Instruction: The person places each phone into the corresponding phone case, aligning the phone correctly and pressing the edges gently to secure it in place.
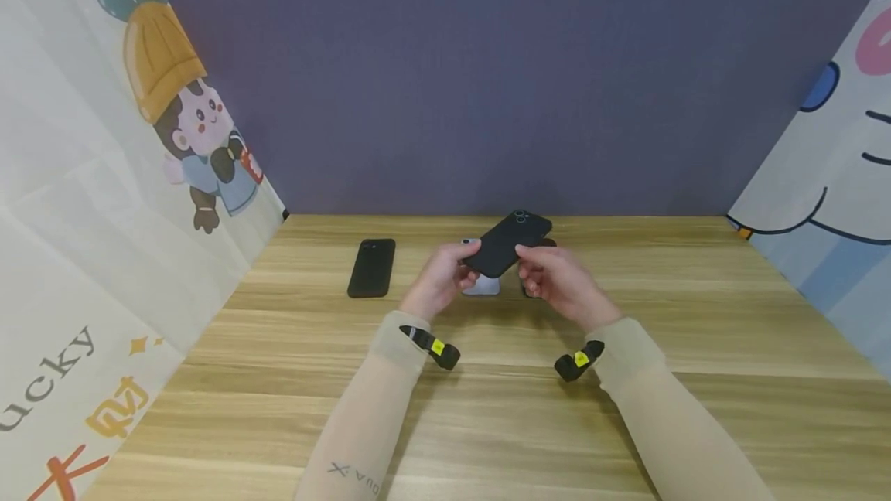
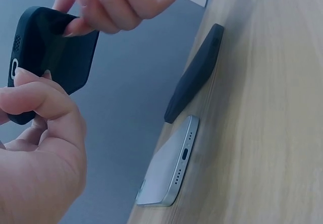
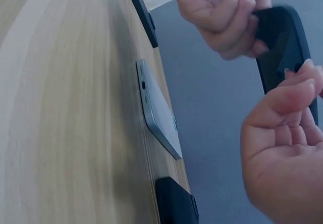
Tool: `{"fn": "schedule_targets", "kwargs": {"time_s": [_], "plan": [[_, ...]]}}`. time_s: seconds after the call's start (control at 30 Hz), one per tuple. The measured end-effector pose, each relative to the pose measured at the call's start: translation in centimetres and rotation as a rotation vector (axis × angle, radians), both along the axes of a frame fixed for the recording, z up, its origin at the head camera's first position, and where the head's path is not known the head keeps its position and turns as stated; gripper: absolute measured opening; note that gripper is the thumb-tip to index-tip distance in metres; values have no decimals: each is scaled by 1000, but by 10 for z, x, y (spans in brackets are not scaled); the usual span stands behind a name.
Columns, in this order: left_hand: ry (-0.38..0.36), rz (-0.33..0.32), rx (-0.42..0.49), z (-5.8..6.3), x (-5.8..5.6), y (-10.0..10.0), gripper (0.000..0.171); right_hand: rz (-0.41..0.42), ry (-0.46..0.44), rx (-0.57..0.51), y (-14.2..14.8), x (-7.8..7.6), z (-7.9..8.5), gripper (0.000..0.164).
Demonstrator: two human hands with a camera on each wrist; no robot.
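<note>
Both hands hold a black phone case (image 1: 506, 244) tilted above the table, its back with the camera corner facing up in the head view. I cannot tell whether a phone sits inside it. My left hand (image 1: 440, 278) pinches the left corner, thumb on top and fingers below. On the near right edge, my right hand (image 1: 562, 281) grips with its thumb and curled fingers. Speaker holes and a port opening show along the case's end in the left wrist view. Beneath, a pale silver phone (image 1: 482, 286) lies partly covered by the case and left hand.
To the left on the wood-grain table (image 1: 487, 424) lies a black phone (image 1: 372, 269). Another black phone-shaped item (image 2: 194, 75) lies to the right, mostly hidden behind the right hand in the head view. A dark panel (image 1: 487, 83) rises at the table's back edge, with printed curtains on both sides.
</note>
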State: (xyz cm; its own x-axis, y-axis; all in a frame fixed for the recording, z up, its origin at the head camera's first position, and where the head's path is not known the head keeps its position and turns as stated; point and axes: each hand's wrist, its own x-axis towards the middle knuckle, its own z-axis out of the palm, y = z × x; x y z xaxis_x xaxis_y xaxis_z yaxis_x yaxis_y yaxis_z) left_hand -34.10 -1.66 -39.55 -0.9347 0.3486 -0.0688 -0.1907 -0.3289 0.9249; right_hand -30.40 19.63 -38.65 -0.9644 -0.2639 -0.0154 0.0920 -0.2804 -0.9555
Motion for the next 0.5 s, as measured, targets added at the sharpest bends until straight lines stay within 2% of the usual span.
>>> {"fn": "schedule_targets", "kwargs": {"time_s": [0.17, 0.5], "plan": [[4, -8, -6, -1, 0, 1, 17, 1, 16, -4, -4, 2, 0, 35], [-52, -25, -12, 3, 1, 1, 13, -16, 40, -13, -4, 3, 0, 35]]}}
